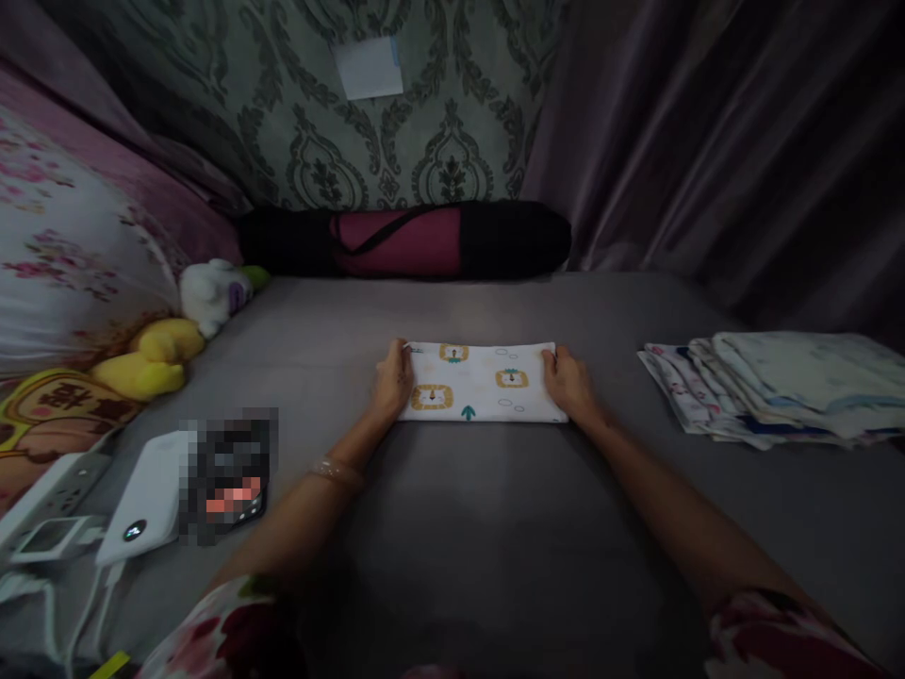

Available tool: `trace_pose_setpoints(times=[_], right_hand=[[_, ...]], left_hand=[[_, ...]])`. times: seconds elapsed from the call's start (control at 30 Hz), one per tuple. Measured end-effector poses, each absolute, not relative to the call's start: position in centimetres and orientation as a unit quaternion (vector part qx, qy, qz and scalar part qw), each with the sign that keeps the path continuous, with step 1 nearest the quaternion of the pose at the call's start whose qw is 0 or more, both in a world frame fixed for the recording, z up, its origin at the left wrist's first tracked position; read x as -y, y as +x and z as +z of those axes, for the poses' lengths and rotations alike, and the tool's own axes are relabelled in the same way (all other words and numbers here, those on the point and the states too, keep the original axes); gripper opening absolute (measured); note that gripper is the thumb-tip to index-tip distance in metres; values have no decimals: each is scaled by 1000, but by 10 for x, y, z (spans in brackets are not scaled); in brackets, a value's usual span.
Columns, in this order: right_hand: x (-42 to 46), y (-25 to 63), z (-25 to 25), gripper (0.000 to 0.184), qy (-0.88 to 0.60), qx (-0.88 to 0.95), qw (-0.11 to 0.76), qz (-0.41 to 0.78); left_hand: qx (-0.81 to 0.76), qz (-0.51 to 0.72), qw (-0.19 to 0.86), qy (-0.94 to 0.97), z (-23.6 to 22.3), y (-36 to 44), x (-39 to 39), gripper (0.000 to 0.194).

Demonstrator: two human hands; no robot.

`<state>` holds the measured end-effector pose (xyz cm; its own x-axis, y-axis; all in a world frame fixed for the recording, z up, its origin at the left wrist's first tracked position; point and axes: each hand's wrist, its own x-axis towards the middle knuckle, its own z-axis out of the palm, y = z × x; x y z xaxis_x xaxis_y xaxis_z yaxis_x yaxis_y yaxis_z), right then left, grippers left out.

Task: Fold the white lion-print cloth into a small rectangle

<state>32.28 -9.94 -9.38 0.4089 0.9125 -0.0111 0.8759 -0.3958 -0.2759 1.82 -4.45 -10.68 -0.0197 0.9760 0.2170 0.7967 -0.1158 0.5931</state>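
A white cloth (481, 385) printed with yellow lion faces and green leaves is folded into a flat rectangle in front of me. My left hand (394, 382) grips its left end, fingers closed round the edge. At the opposite end, my right hand (571, 387) pinches the upper right corner and side. The cloth stretches straight between both hands, over the grey bed sheet (495, 528). Whether its underside touches the sheet I cannot tell.
To the right lies a stack of folded cloths (792, 387). A white power bank (148, 495), a power strip (57, 490) and cables are at left, near soft toys (162, 354). A long black and maroon bag (403, 240) lies along the wall.
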Motion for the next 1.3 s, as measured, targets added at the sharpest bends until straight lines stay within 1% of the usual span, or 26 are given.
trace_pose_setpoints(times=[0.2, 0.37, 0.47, 0.57, 0.67, 0.77, 0.87, 0.93, 1.13, 1.3], right_hand=[[96, 319, -90, 44, -831, 543, 95, 73], [92, 319, -88, 45, -837, 531, 103, 81], [89, 323, -88, 45, -841, 519, 113, 103], [89, 331, -86, 48, -839, 506, 138, 144], [98, 341, -84, 50, -822, 474, 211, 236], [117, 348, -85, 43, -793, 423, 293, 326], [141, 351, -89, 35, -780, 406, 327, 345], [155, 352, -91, 33, -776, 435, 316, 330], [178, 346, -91, 27, -769, 533, 223, 274], [178, 340, -94, 29, -779, 556, 180, 227]], left_hand=[[-677, 241, 138, 681, -103, 21, 43, 28], [-697, 187, 117, 683, -98, 25, 43, 28], [-709, 180, 107, 674, -97, 27, 42, 27], [-718, 202, 122, 655, -95, 25, 39, 27], [-732, 224, 181, 617, -90, 17, 40, 33], [-721, 242, 292, 580, -86, 1, 50, 36], [-673, 267, 380, 576, -84, -17, 69, 39], [-650, 265, 399, 590, -83, -27, 83, 42], [-634, 227, 415, 612, -79, -37, 113, 44], [-648, 239, 382, 615, -79, -30, 117, 31]])
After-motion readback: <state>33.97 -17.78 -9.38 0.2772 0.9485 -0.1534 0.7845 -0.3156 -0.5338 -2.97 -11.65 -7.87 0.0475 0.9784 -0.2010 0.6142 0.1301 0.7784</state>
